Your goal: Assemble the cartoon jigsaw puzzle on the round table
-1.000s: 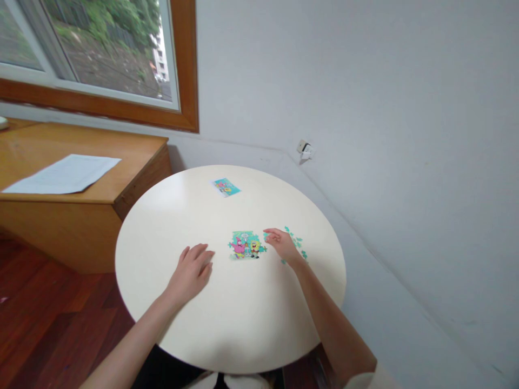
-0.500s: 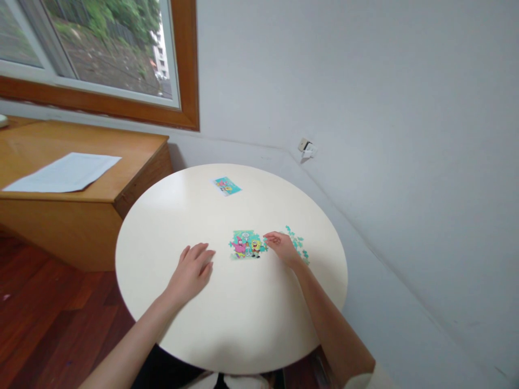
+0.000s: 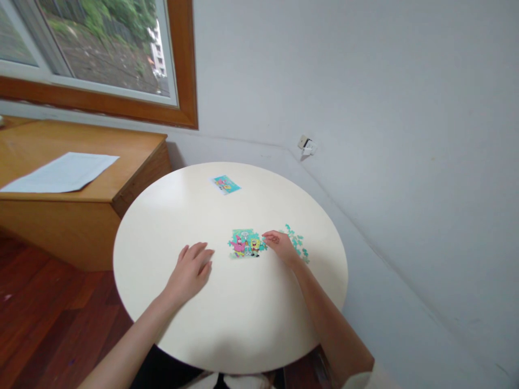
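Observation:
A partly assembled jigsaw puzzle (image 3: 245, 244) with cartoon figures, one pink and one yellow, lies flat near the middle of the round table. My right hand (image 3: 281, 246) is at its right edge, thumb and fingers pinched together. A small teal puzzle piece seems to be at the fingertips, mostly hidden by them. Loose teal puzzle pieces (image 3: 299, 246) are scattered just beyond that hand, some covered by it. To the left of the puzzle, my left hand (image 3: 193, 267) rests on the tabletop, fingers spread and nothing in them.
The white round table (image 3: 174, 200) stands close to the wall. A small picture card (image 3: 226, 185) with the same cartoon lies toward its far side. On the left, a wooden desk (image 3: 138, 146) bears a sheet of paper (image 3: 68, 172). A wall socket (image 3: 307, 146) is behind the table.
The view has shifted very slightly. Both hands keep nearly the same places, the right one still pinched at the puzzle's right edge.

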Demonstrator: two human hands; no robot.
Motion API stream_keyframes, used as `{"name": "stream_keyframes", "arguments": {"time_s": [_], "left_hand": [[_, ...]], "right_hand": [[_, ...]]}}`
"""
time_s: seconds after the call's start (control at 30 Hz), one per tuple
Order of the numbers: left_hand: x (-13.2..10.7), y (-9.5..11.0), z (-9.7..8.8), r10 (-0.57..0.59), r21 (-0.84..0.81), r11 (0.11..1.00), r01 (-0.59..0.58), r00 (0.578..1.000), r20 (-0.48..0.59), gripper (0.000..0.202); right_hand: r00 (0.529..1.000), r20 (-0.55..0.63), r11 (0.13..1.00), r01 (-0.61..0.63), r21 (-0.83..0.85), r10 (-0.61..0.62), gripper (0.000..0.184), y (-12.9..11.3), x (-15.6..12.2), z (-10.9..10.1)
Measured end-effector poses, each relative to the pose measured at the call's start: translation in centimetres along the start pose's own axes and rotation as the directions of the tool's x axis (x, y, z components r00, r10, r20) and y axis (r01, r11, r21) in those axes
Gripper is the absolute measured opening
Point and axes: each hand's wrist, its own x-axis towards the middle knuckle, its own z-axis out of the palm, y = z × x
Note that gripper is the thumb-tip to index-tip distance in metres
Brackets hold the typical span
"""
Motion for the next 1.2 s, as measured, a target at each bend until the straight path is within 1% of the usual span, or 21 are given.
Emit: {"name": "stream_keyframes", "arguments": {"time_s": [0.33,0.53,0.6,0.7,0.8,1.03,1.2], "left_hand": [[0.0,-0.1,0.1,0.011,-0.003,1.0,-0.011,1.0,-0.02,0.032],[0.0,0.0,-0.1,0.01,-0.002,1.0,-0.01,1.0,0.004,0.033],[0.0,0.0,-0.1,0.009,-0.001,1.0,-0.009,1.0,0.007,0.033],[0.0,0.0,0.0,0.006,0.001,1.0,-0.006,1.0,0.001,0.033],[0.0,0.0,0.1,0.002,0.004,1.0,-0.002,1.0,-0.003,0.033],[0.0,0.0,0.1,0.005,-0.005,1.0,-0.005,1.0,-0.01,0.033],[0.0,-0.1,0.2,-0.001,0.003,1.0,0.001,1.0,-0.009,0.033]], "right_hand": [[0.999,-0.038,0.999,0.023,-0.048,-0.025,0.016,0.4,0.1,0.4],[0.999,-0.018,0.993,0.033,-0.116,-0.035,0.015,0.4,0.1,0.5],[0.998,-0.015,0.983,0.061,-0.173,-0.065,0.015,0.3,0.1,0.5],[0.99,-0.019,0.958,0.13,-0.254,-0.139,0.016,0.3,0.1,0.6],[0.984,-0.027,0.942,0.161,-0.295,-0.176,0.016,0.3,-0.2,0.8],[0.956,-0.117,0.906,0.21,-0.368,-0.269,0.018,0.3,-1.3,1.7],[0.959,-0.118,0.911,0.199,-0.361,-0.257,0.019,-0.1,-1.6,1.7]]}}
